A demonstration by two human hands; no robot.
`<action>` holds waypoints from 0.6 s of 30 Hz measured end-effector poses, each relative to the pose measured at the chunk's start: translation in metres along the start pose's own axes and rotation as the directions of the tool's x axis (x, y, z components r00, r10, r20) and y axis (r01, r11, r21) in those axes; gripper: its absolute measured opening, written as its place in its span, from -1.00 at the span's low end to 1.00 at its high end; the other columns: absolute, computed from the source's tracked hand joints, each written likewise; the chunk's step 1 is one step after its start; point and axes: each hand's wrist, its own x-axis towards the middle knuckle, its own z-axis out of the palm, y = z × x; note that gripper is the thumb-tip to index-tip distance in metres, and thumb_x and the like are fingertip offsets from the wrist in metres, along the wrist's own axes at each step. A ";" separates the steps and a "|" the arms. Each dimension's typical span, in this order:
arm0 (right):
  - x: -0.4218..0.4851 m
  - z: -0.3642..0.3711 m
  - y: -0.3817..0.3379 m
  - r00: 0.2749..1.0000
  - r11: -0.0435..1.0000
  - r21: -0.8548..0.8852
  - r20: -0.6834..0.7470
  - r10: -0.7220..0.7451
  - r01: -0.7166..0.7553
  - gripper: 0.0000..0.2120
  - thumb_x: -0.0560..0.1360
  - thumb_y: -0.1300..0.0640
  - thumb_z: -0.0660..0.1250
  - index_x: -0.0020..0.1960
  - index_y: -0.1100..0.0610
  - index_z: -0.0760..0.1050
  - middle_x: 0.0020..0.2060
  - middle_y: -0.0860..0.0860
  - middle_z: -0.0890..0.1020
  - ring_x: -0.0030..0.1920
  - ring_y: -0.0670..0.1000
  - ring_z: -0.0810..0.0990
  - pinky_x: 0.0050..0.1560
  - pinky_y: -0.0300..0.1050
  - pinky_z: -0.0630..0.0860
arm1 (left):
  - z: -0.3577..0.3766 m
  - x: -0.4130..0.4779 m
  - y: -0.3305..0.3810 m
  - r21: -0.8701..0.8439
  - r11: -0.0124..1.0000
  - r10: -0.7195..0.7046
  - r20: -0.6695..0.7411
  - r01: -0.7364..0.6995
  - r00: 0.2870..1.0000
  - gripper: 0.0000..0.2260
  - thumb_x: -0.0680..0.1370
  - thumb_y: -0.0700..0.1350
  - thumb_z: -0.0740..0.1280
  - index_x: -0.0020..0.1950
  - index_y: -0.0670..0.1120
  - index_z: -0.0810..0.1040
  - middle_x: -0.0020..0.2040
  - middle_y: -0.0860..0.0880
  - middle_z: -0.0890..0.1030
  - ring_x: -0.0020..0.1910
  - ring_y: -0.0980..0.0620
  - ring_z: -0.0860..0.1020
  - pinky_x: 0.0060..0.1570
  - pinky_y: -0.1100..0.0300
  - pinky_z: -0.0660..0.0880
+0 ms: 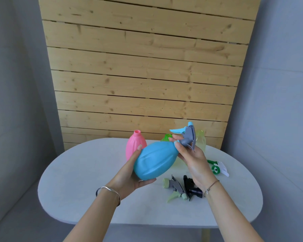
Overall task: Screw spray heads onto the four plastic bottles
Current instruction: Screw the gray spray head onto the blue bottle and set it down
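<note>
Head view: left hand (129, 175) cradles blue bottle (156, 159) tilted above worktop (94, 189); right hand (191, 154) grip pinches blue-grey spray head (188, 135) at 1 o'clock. Screwing first head; next: keep twisting until snug. Pink bottle (136, 145) uncapped.

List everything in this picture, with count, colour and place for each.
blue bottle: 1, blue, held tilted above the table in both hands
blue head: 1, grey and blue, on the blue bottle's neck
pink bottle: 1, pink, upright, open neck, behind the blue bottle
green bottle: 1, green, mostly hidden behind the hands
yellow bottle: 1, pale yellow, back right
loose heads: 3 on the table at right; grey-green, black, green-white
table: 1, white, oval
wall: 1, wooden planks, behind
left hand: grip under the blue bottle
right hand: grip at the blue head's collar
</note>
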 end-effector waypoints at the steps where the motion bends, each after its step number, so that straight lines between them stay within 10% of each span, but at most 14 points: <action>1: 0.000 0.001 -0.001 0.999 1.000 -0.015 0.051 -0.003 0.004 -0.62 0.38 0.00 0.39 0.16 0.09 0.55 0.16 0.01 0.66 0.22 -0.07 0.58 0.27 -0.16 0.48 | -0.002 0.000 0.000 -0.022 1.000 -0.019 -0.011 0.019 1.000 -0.41 0.20 0.28 0.50 0.15 0.06 0.57 -0.01 -0.05 0.72 -0.01 -0.11 0.69 -0.18 -0.01 0.62; 7: -0.003 0.011 0.004 0.999 0.999 0.041 0.024 -0.020 0.019 -0.70 0.37 0.03 0.40 0.06 0.10 0.60 0.10 0.02 0.69 0.23 -0.04 0.58 0.31 -0.12 0.45 | -0.005 -0.003 0.000 -0.046 0.996 -0.083 -0.015 0.082 0.996 -0.42 0.23 0.32 0.44 0.13 0.05 0.56 -0.13 -0.08 0.74 -0.11 -0.11 0.70 -0.27 -0.01 0.65; 18: 0.010 0.060 0.004 0.991 0.995 0.047 -0.109 -0.083 0.088 -0.92 0.45 0.14 0.41 -0.08 0.06 0.66 -0.01 -0.06 0.72 0.12 -0.11 0.64 0.27 -0.14 0.48 | -0.019 -0.024 0.024 0.066 0.967 0.251 -0.116 -0.245 0.961 -0.36 0.24 0.34 0.38 0.24 0.08 0.50 0.13 -0.06 0.65 -0.02 -0.05 0.68 -0.22 0.07 0.62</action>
